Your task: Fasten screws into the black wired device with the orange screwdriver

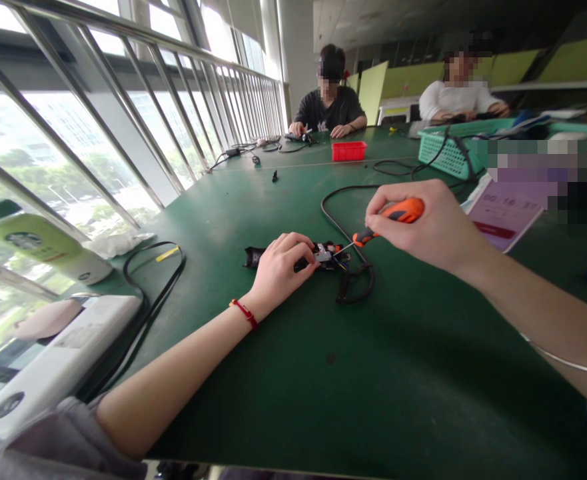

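An opened black device [254, 257] lies on the green table, its metal parts and thin coloured wires exposed at the right end. My left hand [283, 263] is closed over its middle, thumb and fingers gripping it, so much of the housing is hidden. In my right hand [433, 223] is a screwdriver [408, 211] with an orange and black handle. Its shaft slants down to the left, and the tip is at the exposed wires and metal part; whether it touches a screw I cannot tell. A black cable [327, 207] loops behind and beside the device's right end.
A red tray [349, 151] and a turquoise basket [443, 153] stand farther back. At right is a phone-like screen [506, 203]. A green-capped bottle [48, 243], a white box [88, 333] and a cable [180, 267] lie left, by the railing. Two people sit across.
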`<state>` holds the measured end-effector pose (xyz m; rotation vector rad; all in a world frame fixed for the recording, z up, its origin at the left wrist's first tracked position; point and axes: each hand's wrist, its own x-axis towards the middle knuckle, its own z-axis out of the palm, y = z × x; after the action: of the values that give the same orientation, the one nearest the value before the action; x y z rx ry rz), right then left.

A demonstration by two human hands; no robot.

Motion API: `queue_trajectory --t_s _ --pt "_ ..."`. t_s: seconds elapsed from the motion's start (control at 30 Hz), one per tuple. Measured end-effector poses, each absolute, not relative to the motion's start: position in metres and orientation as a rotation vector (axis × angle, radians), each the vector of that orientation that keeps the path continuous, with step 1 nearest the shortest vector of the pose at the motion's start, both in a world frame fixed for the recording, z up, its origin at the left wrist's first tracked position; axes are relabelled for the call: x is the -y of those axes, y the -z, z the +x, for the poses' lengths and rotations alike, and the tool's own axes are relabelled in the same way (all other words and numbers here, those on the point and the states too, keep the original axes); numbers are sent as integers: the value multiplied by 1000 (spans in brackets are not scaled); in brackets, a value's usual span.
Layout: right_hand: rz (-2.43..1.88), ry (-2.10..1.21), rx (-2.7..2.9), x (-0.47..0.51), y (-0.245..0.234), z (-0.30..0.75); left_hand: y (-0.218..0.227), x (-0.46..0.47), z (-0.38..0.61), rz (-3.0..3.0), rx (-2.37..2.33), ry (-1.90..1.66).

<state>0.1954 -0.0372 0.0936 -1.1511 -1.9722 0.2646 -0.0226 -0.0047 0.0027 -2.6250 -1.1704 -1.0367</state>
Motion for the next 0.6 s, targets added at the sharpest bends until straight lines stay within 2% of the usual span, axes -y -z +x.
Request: queue_trajectory --t_s 0.23,0.47,0.6 --pt "-1164 -261 1973 34 -92 194 -4 6 -21 -2615 1223 1000" --pt "-1227 -296 1932 45 -83 208 -1 5 -20 -2759 1214 1216" --pt "-1223 -330 1736 57 -66 222 -1 5 -14 -2785 1193 1208"
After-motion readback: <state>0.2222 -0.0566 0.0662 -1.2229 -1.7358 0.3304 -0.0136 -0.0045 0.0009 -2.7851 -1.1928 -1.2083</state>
